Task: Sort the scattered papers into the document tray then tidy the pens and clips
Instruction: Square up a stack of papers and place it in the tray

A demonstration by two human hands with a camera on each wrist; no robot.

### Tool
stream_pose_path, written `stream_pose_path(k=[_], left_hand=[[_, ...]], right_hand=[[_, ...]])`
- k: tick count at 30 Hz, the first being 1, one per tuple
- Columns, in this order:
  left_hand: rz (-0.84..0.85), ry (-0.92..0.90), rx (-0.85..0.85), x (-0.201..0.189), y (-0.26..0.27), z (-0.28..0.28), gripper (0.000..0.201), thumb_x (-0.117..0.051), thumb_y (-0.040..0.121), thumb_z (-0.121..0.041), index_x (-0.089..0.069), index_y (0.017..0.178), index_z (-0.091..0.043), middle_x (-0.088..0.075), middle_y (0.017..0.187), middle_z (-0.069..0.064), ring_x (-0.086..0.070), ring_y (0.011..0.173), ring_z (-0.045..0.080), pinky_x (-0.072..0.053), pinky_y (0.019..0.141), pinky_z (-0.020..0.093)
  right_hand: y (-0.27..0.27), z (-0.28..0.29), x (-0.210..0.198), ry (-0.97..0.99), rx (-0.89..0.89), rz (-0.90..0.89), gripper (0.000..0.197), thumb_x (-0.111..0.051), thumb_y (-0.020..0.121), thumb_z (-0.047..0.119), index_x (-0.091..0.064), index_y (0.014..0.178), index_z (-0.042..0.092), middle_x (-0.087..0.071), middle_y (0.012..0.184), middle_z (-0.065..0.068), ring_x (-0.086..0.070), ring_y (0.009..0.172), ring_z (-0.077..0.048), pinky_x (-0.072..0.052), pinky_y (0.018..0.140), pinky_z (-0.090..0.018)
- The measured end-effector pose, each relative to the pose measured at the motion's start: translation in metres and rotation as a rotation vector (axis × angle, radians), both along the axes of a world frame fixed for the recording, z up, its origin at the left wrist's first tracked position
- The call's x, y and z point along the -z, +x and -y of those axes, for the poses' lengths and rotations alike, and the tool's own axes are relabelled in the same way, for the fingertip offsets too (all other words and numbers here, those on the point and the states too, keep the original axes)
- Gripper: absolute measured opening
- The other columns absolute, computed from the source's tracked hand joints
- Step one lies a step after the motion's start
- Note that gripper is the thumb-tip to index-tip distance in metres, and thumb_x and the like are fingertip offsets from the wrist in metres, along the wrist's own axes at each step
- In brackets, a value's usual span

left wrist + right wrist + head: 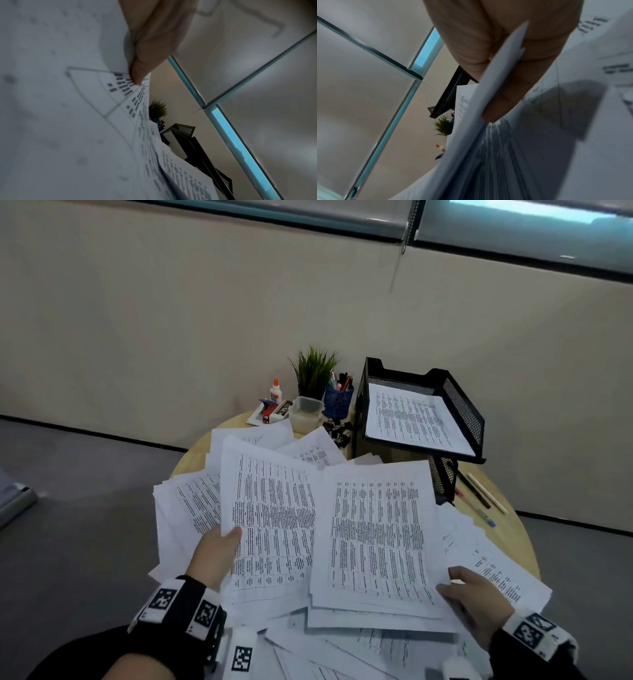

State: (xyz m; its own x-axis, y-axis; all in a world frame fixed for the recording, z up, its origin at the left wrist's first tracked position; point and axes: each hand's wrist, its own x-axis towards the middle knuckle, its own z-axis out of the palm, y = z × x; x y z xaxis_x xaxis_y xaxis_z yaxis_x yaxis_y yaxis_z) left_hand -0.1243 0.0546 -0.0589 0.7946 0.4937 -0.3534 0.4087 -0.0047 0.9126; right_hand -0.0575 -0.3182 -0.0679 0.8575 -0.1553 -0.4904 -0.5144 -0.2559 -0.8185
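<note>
Both hands are closest, each gripping printed sheets above a heap of scattered papers [383, 645] that covers most of the round wooden bench [510, 529]. On the near left, the left hand [214, 556] holds a raised sheet [270, 515] by its lower edge; the left wrist view shows its thumb [145, 65] pressed on the printed face, with the fingers behind the page hidden. The right hand [474, 597] grips a thin stack of sheets [376, 535] at its lower right corner, and the right wrist view shows the paper edge pinched between its fingers [501, 105].

Farther back on the right stands a black mesh document tray [462, 405], raised on a mesh frame; its top tier holds printed sheets lying flat. Just left of it, a blue mesh cup [337, 400] holds several pens upright. Beside the cup sits a clear plastic tub [306, 412]; whether anything is in it cannot be told. Black binder clips [337, 429] lie loose on the bench in front of the cup. Loose pens [479, 494] lie on the bench to the right of the tray's base.
</note>
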Motion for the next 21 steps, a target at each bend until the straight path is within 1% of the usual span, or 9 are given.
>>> stream_pose_path(k=[2,5,8,10,12,15,17,19,21], left_hand=[[-0.021,-0.037,0.034,0.004,0.0,0.003,0.02,-0.043,0.099,-0.018,-0.056,0.112,-0.01,-0.059,0.097,0.007,-0.054,0.092,0.024,-0.04,0.079,0.031],[-0.02,-0.103,0.066,0.007,-0.003,0.012,0.033,-0.051,0.096,-0.019,-0.052,0.128,-0.009,-0.06,0.117,0.008,-0.055,0.108,0.026,-0.04,0.094,0.033],[-0.014,-0.171,0.126,0.008,-0.007,0.02,0.031,-0.069,0.085,-0.016,-0.061,0.114,-0.01,-0.066,0.109,0.007,-0.061,0.101,0.023,-0.045,0.091,0.031],[-0.032,-0.188,0.154,0.011,-0.007,0.023,0.036,-0.075,0.077,-0.008,-0.064,0.112,-0.004,-0.069,0.105,0.011,-0.064,0.096,0.024,-0.049,0.088,0.034],[-0.036,-0.2,0.152,0.015,-0.008,0.026,0.036,-0.072,0.076,0.004,-0.064,0.111,0.0,-0.069,0.103,0.015,-0.065,0.093,0.026,-0.051,0.083,0.035],[-0.025,-0.187,0.117,0.018,-0.008,0.028,0.036,-0.066,0.078,0.011,-0.063,0.113,0.003,-0.067,0.107,0.018,-0.063,0.099,0.031,-0.049,0.091,0.041],[-0.009,-0.174,0.101,0.02,-0.008,0.028,0.038,-0.064,0.08,0.011,-0.06,0.116,0.002,-0.067,0.108,0.017,-0.062,0.102,0.032,-0.046,0.096,0.045],[0.005,-0.178,0.094,0.019,-0.008,0.026,0.038,-0.062,0.082,0.01,-0.059,0.118,-0.001,-0.067,0.108,0.016,-0.061,0.103,0.032,-0.045,0.098,0.049],[0.024,-0.191,0.094,0.019,-0.008,0.022,0.036,-0.061,0.082,0.009,-0.06,0.116,-0.002,-0.067,0.107,0.015,-0.062,0.101,0.031,-0.045,0.097,0.049]], right_hand=[[-0.005,-0.008,0.003,0.042,-0.023,-0.01,0.01,-0.055,0.084,-0.013,-0.06,0.087,-0.005,-0.056,0.055,-0.016,-0.046,0.037,-0.02,-0.038,0.039,-0.017],[-0.013,-0.027,0.008,0.08,-0.092,-0.011,0.013,-0.055,0.08,-0.017,-0.059,0.09,-0.009,-0.062,0.064,-0.022,-0.057,0.051,-0.025,-0.051,0.06,-0.035],[-0.016,-0.042,0.009,0.015,-0.195,0.022,0.017,-0.057,0.079,-0.017,-0.059,0.08,-0.001,-0.06,0.047,-0.005,-0.055,0.039,-0.013,-0.046,0.046,-0.022],[-0.017,-0.048,0.006,-0.042,-0.286,0.055,0.014,-0.06,0.079,-0.012,-0.061,0.081,0.002,-0.06,0.047,0.001,-0.054,0.041,-0.01,-0.044,0.05,-0.024],[-0.017,-0.049,0.002,-0.133,-0.34,0.094,0.016,-0.063,0.08,-0.005,-0.06,0.073,0.009,-0.056,0.045,0.007,-0.049,0.038,-0.006,-0.04,0.047,-0.02],[-0.01,-0.039,-0.003,-0.312,-0.293,0.147,0.017,-0.067,0.081,0.009,-0.058,0.072,0.02,-0.063,0.07,0.0,-0.054,0.054,-0.014,-0.045,0.056,-0.023],[-0.006,-0.028,-0.009,-0.452,-0.227,0.109,0.01,-0.068,0.081,0.018,-0.061,0.087,0.021,-0.062,0.096,-0.007,-0.054,0.065,-0.017,-0.045,0.065,-0.026],[-0.003,-0.015,-0.012,-0.465,-0.134,0.026,0.036,-0.068,0.082,0.021,-0.055,0.115,0.012,-0.056,0.115,-0.013,-0.052,0.075,-0.019,-0.042,0.066,-0.027],[0.001,-0.006,-0.014,-0.421,-0.068,-0.013,0.056,-0.07,0.082,0.019,-0.044,0.13,0.003,-0.05,0.128,-0.018,-0.054,0.098,-0.027,-0.044,0.078,-0.029]])
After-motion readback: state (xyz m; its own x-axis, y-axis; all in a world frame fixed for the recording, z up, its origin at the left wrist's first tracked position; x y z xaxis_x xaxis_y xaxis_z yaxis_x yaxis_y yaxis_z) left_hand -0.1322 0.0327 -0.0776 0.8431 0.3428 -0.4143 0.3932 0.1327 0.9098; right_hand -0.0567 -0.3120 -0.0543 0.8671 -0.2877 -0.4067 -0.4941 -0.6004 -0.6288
